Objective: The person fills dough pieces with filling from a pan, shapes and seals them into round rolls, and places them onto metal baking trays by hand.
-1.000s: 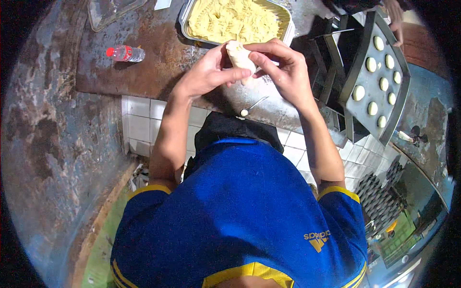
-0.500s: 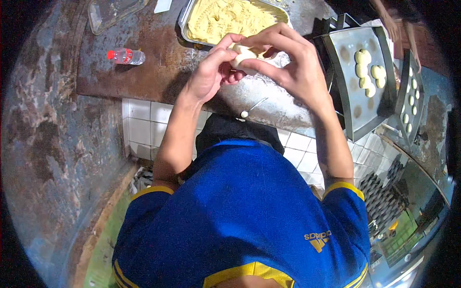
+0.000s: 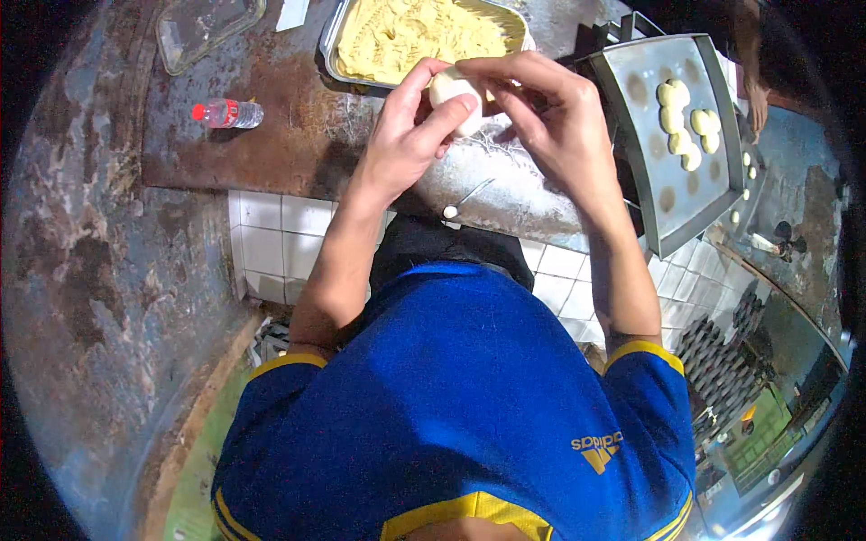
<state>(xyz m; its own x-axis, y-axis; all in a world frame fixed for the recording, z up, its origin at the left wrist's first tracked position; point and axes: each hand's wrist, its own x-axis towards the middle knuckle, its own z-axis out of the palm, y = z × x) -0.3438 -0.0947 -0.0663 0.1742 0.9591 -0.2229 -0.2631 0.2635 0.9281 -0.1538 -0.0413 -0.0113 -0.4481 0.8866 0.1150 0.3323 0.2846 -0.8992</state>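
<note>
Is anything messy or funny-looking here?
Yes. A whitish, powdery-looking patch covers part of the table, so it looks messy. On the big tray, the dough balls huddle in two clumps instead of spreading out, leaving dark round marks bare.

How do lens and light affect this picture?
Head view: fisheye bends edges of the baking tray and blackens the corners; head view: light brightens the dough piece in the left hand; head view: shadow darkens part of the blue shirt.
</note>
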